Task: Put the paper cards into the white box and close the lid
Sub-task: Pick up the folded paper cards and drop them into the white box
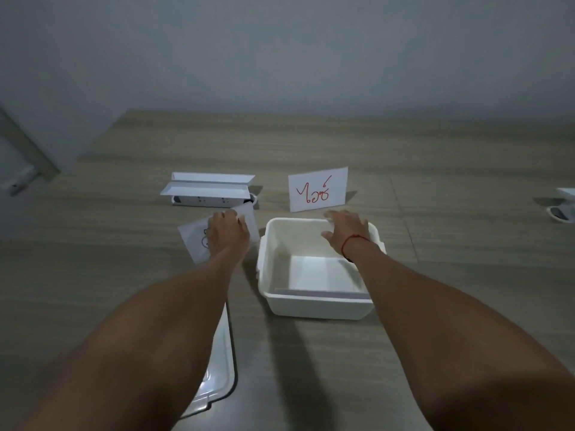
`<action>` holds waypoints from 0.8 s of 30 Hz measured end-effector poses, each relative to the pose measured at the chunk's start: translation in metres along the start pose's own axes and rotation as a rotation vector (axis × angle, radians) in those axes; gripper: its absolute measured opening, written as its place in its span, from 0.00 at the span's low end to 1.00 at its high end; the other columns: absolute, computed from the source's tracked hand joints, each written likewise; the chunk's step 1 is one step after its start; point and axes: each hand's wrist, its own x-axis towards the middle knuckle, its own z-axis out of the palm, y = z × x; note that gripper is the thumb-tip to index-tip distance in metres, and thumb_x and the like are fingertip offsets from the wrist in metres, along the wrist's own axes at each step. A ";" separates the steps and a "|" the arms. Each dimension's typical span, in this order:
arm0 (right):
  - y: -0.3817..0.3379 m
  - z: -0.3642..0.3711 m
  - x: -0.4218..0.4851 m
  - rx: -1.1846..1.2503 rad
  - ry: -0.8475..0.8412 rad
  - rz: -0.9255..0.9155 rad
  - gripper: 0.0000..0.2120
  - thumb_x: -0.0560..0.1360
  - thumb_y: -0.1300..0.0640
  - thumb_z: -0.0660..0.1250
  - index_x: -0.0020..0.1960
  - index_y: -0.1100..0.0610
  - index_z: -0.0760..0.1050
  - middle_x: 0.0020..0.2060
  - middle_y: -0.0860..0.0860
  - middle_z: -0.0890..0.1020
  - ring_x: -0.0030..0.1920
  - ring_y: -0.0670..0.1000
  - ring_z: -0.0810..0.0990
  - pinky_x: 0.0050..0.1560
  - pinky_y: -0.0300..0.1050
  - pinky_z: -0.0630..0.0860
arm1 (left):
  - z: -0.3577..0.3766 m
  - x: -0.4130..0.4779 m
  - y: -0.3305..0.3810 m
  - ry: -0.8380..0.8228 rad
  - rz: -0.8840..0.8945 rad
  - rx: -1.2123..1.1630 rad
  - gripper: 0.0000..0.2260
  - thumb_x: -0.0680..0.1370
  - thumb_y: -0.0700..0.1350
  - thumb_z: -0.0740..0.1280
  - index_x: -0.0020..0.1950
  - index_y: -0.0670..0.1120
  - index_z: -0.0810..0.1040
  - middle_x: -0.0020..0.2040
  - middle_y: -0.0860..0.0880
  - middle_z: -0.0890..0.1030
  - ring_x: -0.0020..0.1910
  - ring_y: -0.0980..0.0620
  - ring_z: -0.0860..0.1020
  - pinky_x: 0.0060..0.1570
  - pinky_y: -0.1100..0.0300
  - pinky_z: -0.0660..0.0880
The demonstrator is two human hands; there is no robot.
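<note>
A white box (314, 303) stands open on the wooden table at centre, with nothing loose visible inside. My left hand (227, 233) lies on a white paper card (194, 244) with a black drawing, left of the box, its fingers closed on the card's far edge. My right hand (347, 233) hovers over the box's far rim with fingers spread and holds nothing. Behind the box, a second card (319, 189) with red writing stands upright. The box's white lid (217, 377) lies near the front edge, partly hidden under my left forearm.
A white power strip with a raised cover (208, 189) sits at the back left. Another white object (564, 206) shows at the right edge. A wall runs behind the table.
</note>
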 end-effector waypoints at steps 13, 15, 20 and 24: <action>-0.036 0.042 0.087 0.011 0.080 -0.227 0.13 0.80 0.55 0.59 0.63 0.53 0.73 0.58 0.54 0.80 0.60 0.57 0.76 0.61 0.50 0.66 | 0.025 0.060 -0.037 -0.045 0.076 0.181 0.15 0.82 0.47 0.53 0.60 0.44 0.75 0.58 0.41 0.80 0.61 0.39 0.75 0.64 0.47 0.65; -0.041 0.045 0.093 0.008 0.096 -0.223 0.13 0.80 0.54 0.60 0.62 0.52 0.73 0.57 0.54 0.80 0.60 0.57 0.76 0.61 0.50 0.66 | 0.027 0.061 -0.039 -0.058 0.088 0.160 0.14 0.83 0.46 0.52 0.61 0.44 0.74 0.58 0.41 0.79 0.61 0.40 0.74 0.62 0.47 0.65; -0.041 0.044 0.091 -0.004 0.095 -0.205 0.15 0.80 0.54 0.59 0.66 0.51 0.71 0.60 0.53 0.78 0.63 0.56 0.74 0.66 0.51 0.63 | 0.020 0.058 -0.041 -0.064 0.118 0.158 0.16 0.84 0.48 0.49 0.64 0.45 0.72 0.61 0.41 0.76 0.62 0.41 0.71 0.61 0.47 0.63; -0.032 0.031 0.075 -0.039 0.025 -0.072 0.21 0.79 0.54 0.60 0.72 0.50 0.65 0.72 0.54 0.68 0.73 0.56 0.64 0.75 0.57 0.50 | -0.009 0.059 -0.032 -0.005 0.164 0.175 0.17 0.84 0.48 0.48 0.64 0.44 0.71 0.60 0.41 0.76 0.61 0.41 0.71 0.60 0.47 0.64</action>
